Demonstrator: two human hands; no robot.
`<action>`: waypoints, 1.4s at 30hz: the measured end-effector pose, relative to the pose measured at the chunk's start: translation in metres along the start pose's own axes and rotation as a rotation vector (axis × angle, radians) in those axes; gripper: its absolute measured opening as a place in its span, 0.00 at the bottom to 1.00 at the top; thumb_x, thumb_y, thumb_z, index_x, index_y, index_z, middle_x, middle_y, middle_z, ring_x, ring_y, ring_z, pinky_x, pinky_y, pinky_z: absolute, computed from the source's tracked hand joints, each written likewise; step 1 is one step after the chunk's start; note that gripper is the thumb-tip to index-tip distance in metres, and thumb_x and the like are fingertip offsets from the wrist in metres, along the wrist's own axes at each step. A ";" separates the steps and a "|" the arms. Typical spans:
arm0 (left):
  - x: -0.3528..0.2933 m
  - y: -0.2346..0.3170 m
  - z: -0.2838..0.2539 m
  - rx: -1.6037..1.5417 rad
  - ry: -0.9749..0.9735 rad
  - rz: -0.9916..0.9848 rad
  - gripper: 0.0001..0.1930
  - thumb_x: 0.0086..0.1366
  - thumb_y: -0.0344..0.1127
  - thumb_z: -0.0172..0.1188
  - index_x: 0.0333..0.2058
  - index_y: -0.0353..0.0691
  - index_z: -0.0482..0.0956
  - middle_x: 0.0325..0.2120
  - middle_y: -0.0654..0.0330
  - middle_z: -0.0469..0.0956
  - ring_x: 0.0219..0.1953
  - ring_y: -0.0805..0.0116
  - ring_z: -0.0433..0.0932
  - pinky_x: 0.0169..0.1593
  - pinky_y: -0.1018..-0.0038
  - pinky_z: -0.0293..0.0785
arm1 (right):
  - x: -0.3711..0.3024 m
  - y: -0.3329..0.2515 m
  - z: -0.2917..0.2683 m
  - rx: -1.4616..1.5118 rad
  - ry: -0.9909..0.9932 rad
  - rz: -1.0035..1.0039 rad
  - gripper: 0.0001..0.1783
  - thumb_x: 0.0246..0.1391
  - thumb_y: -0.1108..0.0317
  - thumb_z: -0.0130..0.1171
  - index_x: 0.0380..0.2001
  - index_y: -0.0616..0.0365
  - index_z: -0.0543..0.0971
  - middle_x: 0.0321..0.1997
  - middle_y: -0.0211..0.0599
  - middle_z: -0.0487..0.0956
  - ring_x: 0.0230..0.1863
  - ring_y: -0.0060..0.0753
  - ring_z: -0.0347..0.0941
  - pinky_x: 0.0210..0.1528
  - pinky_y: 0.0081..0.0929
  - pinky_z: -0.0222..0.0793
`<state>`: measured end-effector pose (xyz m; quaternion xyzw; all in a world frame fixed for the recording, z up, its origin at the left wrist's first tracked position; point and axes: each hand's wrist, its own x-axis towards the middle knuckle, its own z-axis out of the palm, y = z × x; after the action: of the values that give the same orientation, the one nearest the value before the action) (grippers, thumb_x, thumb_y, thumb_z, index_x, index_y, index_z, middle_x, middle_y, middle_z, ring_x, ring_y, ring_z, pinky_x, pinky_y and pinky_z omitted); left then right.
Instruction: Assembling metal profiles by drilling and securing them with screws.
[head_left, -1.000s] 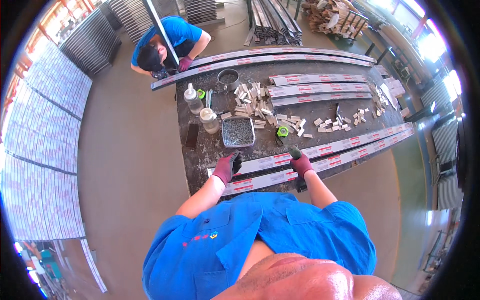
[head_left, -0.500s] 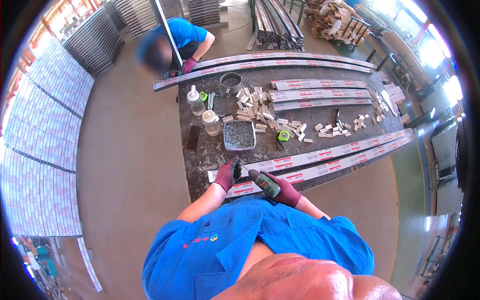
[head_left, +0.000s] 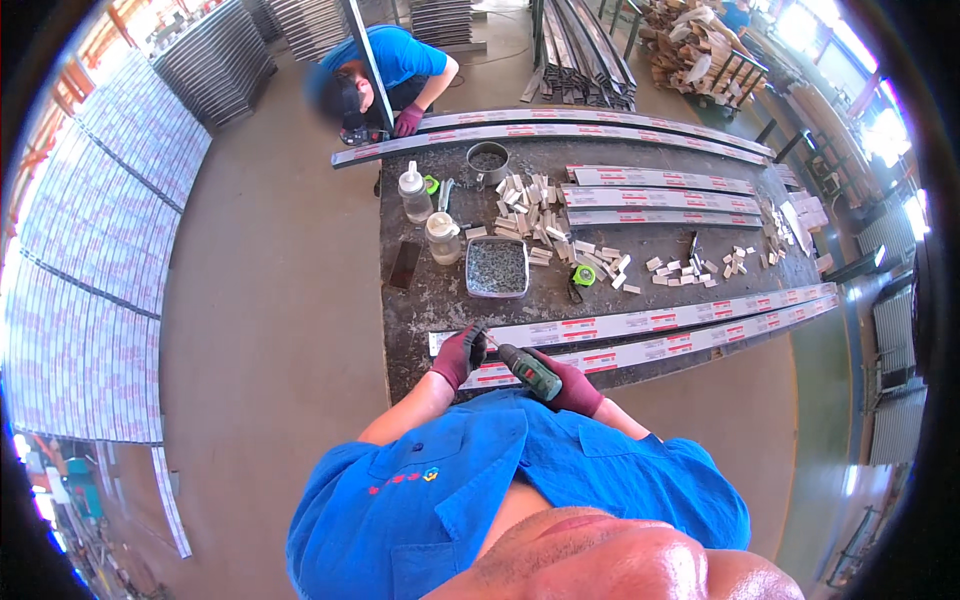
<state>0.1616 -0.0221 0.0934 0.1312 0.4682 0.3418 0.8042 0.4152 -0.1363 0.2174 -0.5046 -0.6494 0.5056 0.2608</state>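
Note:
My right hand [head_left: 573,388], in a dark red glove, is closed around a green and black cordless drill [head_left: 532,374]. Its bit points left toward my left hand [head_left: 459,357], also gloved. The left fingers are pinched together at the bit's tip; whatever they hold is too small to make out. Both hands are over the left ends of two long white-and-red labelled profiles [head_left: 640,322] lying along the near table edge. Beyond my left hand stands a square tub [head_left: 497,268] full of small grey pieces.
Two squeeze bottles [head_left: 443,240], a metal cup [head_left: 487,163], a green tape measure [head_left: 584,275] and loose small blocks [head_left: 530,210] lie on the dark table [head_left: 410,330]. More profiles [head_left: 660,198] are farther back. A co-worker [head_left: 410,65] bends at the far left corner.
The whole view has shifted, so the table sits slightly farther right in the picture. My hands and the drill keep nearly the same pose over the profile ends.

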 end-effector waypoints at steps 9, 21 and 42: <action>-0.005 0.003 -0.006 0.116 -0.060 0.050 0.13 0.76 0.47 0.59 0.36 0.47 0.82 0.24 0.67 0.78 0.23 0.74 0.75 0.28 0.76 0.72 | 0.002 -0.007 0.001 0.093 -0.018 -0.019 0.45 0.54 0.63 0.73 0.74 0.49 0.66 0.69 0.43 0.77 0.70 0.38 0.72 0.71 0.36 0.66; -0.043 0.016 0.008 0.208 -0.208 -0.051 0.14 0.77 0.48 0.56 0.44 0.47 0.84 0.26 0.70 0.79 0.24 0.78 0.75 0.26 0.78 0.68 | -0.003 -0.004 0.003 0.264 0.002 -0.002 0.49 0.52 0.65 0.75 0.75 0.51 0.64 0.70 0.40 0.76 0.70 0.32 0.71 0.70 0.33 0.65; -0.073 -0.027 -0.157 1.481 0.483 0.035 0.36 0.67 0.67 0.56 0.50 0.34 0.80 0.47 0.42 0.84 0.51 0.44 0.84 0.54 0.52 0.79 | 0.121 0.004 0.056 -0.138 -0.412 0.089 0.41 0.57 0.68 0.67 0.74 0.52 0.65 0.66 0.49 0.78 0.69 0.44 0.73 0.69 0.37 0.67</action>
<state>0.0173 -0.1077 0.0450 0.5632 0.7344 -0.0282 0.3776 0.3260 -0.0469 0.1733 -0.4358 -0.6990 0.5633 0.0648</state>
